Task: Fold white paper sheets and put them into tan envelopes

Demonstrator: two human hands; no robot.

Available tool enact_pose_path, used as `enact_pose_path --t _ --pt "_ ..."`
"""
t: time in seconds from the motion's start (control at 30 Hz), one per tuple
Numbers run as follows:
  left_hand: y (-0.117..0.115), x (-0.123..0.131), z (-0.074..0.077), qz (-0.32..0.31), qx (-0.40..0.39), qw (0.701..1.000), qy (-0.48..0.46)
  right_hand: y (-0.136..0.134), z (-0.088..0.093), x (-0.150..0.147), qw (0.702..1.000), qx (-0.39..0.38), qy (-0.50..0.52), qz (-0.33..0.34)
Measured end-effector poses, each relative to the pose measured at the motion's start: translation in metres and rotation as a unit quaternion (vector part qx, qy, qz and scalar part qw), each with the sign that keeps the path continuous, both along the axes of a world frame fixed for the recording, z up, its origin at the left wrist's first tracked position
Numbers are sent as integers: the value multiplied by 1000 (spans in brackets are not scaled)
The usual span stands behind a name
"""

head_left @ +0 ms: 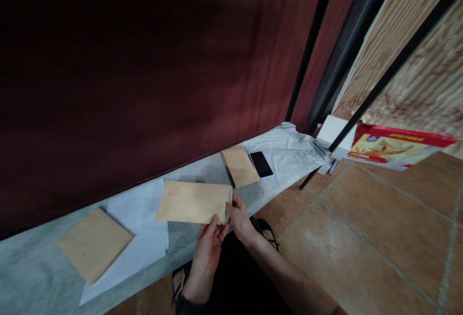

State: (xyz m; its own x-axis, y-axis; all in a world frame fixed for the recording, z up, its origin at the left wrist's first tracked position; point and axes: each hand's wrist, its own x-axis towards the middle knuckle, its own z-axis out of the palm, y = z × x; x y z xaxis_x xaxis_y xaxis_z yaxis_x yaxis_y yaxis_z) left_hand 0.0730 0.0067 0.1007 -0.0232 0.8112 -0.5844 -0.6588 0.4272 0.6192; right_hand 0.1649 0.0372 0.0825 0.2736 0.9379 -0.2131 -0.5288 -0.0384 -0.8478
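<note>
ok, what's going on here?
A person holds a brown envelope by its right end with both hands, the left hand from below and the right hand at the corner, just over a grey ledge. Something white shows at that end. On the ledge, the left envelope lies on white paper, and the far envelope lies beside a phone.

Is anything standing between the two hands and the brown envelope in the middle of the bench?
Nothing visible does. The left hand and the right hand both hold the brown envelope at its right end, with no other thing between them and it.
</note>
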Motion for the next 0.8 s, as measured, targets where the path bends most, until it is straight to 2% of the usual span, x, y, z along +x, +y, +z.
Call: enact_pose_path --t 0.43,0.63,0.8 --pt "2 -1 -15 2 0 1000 -14 1 -14 -4 1000 -19 -3 8" --pt "4 -4 -26 -48 42 998 -8 1 -20 -7 999 -15 28 0" --pt "7 -9 -41 -77 93 992 39 1 -25 -7 999 -24 28 1"
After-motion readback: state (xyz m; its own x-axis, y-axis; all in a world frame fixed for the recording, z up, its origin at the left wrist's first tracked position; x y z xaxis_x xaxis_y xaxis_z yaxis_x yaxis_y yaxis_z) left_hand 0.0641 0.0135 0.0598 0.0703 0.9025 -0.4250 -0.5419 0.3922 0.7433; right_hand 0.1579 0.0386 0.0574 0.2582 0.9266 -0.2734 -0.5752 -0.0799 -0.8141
